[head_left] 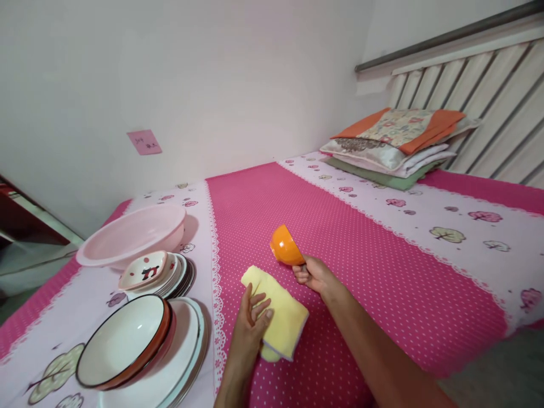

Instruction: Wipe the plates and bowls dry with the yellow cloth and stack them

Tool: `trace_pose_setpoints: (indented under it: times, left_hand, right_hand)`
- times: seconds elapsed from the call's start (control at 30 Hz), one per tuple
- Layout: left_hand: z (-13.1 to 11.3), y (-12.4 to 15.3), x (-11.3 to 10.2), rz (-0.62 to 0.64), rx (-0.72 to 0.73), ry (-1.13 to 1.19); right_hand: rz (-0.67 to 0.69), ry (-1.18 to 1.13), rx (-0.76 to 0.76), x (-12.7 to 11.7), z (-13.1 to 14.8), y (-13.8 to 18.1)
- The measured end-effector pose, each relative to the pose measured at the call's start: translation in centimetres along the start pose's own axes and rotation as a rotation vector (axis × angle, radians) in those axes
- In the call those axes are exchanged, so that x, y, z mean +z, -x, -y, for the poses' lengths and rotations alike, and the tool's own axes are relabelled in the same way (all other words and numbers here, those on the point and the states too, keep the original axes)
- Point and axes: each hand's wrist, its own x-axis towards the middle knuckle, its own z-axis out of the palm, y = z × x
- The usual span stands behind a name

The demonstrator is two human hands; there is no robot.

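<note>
Two bare hands, set apart over the dotted bedspread [250, 209]; both forearms are cut off below. The interior of the orange bowl [284, 246] is hidden, and the plate stack [193, 368] at left is cropped. Right hand [313, 274]: fingers curled, clamped on the tilted bowl's rim, beyond the yellow cloth [283, 317]. Left hand [251, 321]: fingers parted, slightly bent against the cloth; whether it grips cannot be told.

Dishes [138, 269] sit left of cloth [285, 317] — basin [131, 233] behind, perhaps touching them.
</note>
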Motion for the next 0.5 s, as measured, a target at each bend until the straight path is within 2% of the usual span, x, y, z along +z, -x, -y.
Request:
trace_pose_setpoints:
  times: [0.13, 0.3, 0.4, 0.5]
  left_hand:
    - [-0.4, 0.0, -0.5, 0.041, -0.028, -0.014]
    - [-1.2, 0.0, -1.0, 0.116, -0.079, -0.051]
    - [-1.2, 0.0, -1.0, 0.118, -0.072, -0.051]
    - [-1.2, 0.0, -1.0, 0.108, -0.059, -0.044]
  right_hand:
    - [-0.171, -0.054, 0.006, -0.7, 1.9, -2.2]
    - [-0.392, -0.018, -0.077, -1.8, 7.8, -5.7]
    - [-0.478, 0.038, -0.120, -2.7, 10.6, -6.7]
    - [-0.519, 0.112, -0.123, -3.6, 11.6, -7.1]
